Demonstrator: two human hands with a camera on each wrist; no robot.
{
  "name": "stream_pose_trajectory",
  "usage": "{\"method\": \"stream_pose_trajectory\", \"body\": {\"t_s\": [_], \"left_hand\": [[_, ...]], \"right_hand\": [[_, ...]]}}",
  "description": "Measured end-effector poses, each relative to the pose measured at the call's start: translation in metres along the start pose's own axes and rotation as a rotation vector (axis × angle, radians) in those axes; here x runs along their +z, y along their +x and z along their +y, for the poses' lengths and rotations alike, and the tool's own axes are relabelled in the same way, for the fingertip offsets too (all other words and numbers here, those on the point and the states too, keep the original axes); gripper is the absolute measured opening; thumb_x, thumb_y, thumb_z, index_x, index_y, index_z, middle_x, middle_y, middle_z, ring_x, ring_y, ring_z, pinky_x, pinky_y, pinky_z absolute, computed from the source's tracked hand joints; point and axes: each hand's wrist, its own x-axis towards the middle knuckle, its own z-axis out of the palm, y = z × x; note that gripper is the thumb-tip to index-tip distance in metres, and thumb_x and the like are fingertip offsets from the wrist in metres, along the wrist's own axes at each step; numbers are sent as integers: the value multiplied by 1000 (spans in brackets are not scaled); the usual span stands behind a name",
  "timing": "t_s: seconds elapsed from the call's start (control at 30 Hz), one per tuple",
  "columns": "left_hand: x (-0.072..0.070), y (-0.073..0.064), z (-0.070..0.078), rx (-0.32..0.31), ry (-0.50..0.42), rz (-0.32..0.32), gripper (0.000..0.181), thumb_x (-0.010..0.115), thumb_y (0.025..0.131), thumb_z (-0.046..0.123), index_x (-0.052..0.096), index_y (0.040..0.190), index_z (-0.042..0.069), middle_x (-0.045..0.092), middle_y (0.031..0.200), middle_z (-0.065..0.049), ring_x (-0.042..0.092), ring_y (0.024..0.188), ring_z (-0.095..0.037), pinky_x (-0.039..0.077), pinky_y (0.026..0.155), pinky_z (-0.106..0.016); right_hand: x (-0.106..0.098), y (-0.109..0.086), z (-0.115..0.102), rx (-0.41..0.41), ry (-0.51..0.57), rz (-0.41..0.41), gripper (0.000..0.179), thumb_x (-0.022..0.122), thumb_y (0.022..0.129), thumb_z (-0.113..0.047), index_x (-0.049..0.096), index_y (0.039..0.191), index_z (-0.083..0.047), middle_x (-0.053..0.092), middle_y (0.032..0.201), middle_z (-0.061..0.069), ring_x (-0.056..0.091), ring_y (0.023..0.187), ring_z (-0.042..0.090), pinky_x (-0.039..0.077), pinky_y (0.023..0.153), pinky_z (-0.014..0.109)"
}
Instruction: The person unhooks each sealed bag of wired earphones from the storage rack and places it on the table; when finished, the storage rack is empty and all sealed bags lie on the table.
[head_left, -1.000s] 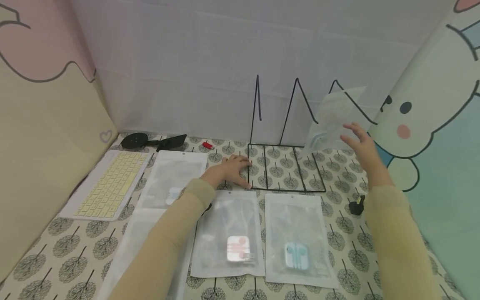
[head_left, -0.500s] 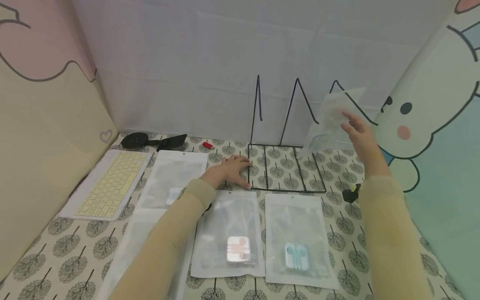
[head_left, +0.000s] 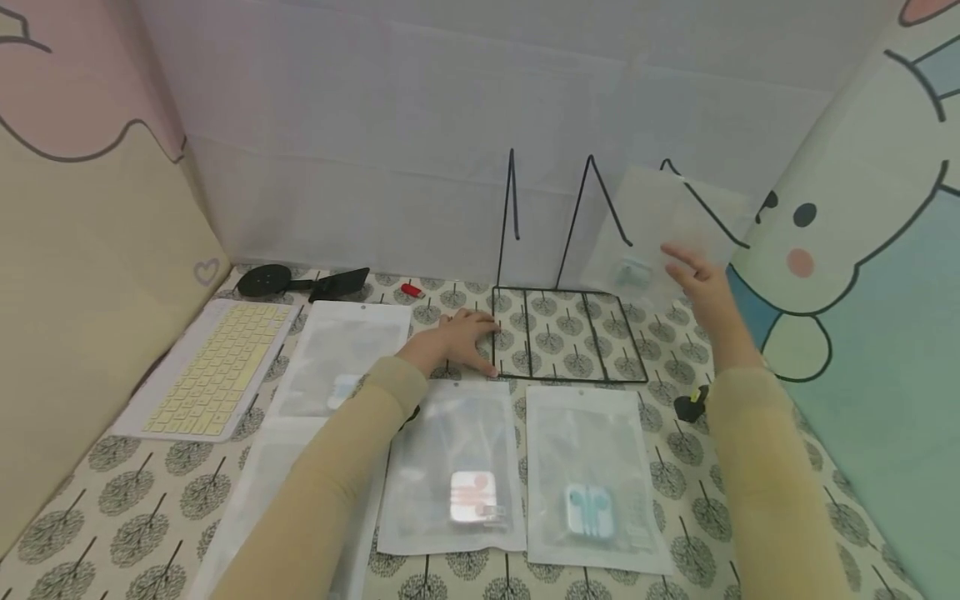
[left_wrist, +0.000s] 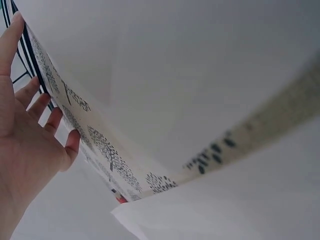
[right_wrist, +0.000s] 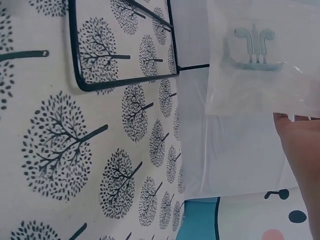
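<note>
A black wire display rack (head_left: 570,379) with three upright hooks stands on the patterned cloth. My left hand (head_left: 467,337) rests at its left edge, thumb by the front corner and fingers spread along the wire. On the rightmost hook hangs a translucent zip bag (head_left: 637,208) with boxed earphones (right_wrist: 255,47) inside. My right hand (head_left: 705,287) is at the bag's right side, fingers loosely bent and thumb apart. In the right wrist view its fingertips meet the bag's edge and are partly hidden. The left wrist view shows the left fingers (left_wrist: 52,120) beside the dark wires.
Two bagged earphone sets, one pink (head_left: 474,497) and one blue (head_left: 590,512), lie in front of the rack. More bags (head_left: 352,342) lie under the left arm. Around them are a keyboard (head_left: 217,367), black stand (head_left: 266,281), red USB stick (head_left: 412,290) and small black object (head_left: 690,406).
The hanging bag has swung round from a slanted angle to face forward more. My right hand has shifted slightly left, staying beside it. The left hand stays at the rack.
</note>
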Motion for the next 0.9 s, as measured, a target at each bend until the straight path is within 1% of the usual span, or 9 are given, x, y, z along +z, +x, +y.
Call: {"method": "stream_pose_trajectory", "body": {"t_s": [0.17,0.3,0.53,0.57,0.63,0.7,0.77,0.8,0.9], "left_hand": [[0,-1,0,-1,-7,-3,91,68,73,64,30,148,28,18,157,0,12,143,-29,13,110,-64],[0,-2,0,-2,-9,-2,91,67,74,64,30,148,27,18,157,0,14,143,-28,14,110,-63],[1,-3,1,-2,-3,18,100,66,73,66,21,151,22,15,158,-3,11,144,-30,11,111,-63],[1,-3,1,-6,-7,21,101,66,73,66,20,152,22,15,158,-2,11,144,-29,11,111,-63],[2,-4,1,-12,-16,21,101,65,74,66,19,152,21,14,159,-2,10,144,-28,10,112,-62],[2,-5,1,-16,-20,19,101,65,75,66,18,152,20,13,159,-1,10,144,-28,9,112,-62],[2,-5,2,-18,-15,16,101,64,75,66,18,152,20,12,159,-1,10,144,-28,9,112,-62],[2,-5,2,-19,-13,13,101,64,75,66,18,152,20,12,159,-1,9,144,-29,9,112,-62],[2,-5,2,-21,-4,7,101,64,75,66,18,152,19,11,159,-2,9,144,-31,9,112,-62]], "right_hand": [[8,-10,4,-18,0,-9,44,54,95,-39,49,138,-31,40,145,-4,38,122,28,28,103,54],[11,-16,6,-30,11,11,46,55,94,-38,47,139,-30,32,152,-7,19,143,23,10,115,55],[4,-25,6,-58,-6,54,49,58,93,-35,46,140,-28,34,151,-9,21,143,19,14,115,54],[2,-26,5,-54,-25,55,49,58,93,-36,46,140,-29,35,150,-10,37,135,16,27,112,50],[-1,-30,4,-52,-66,60,50,59,92,-36,46,140,-31,36,150,-11,52,115,11,47,95,36],[-4,-33,3,-52,-117,72,50,60,92,-37,45,140,-33,36,149,-11,53,97,7,50,75,26],[-7,-37,1,-52,-153,81,50,60,92,-36,45,140,-34,37,149,-10,53,94,8,49,71,25],[-9,-38,0,-62,-159,85,50,60,92,-34,45,140,-33,37,150,-8,50,110,13,49,84,30],[-15,-43,-4,-73,-191,91,50,61,92,-31,46,140,-31,38,149,-1,39,132,29,35,105,52]]}}
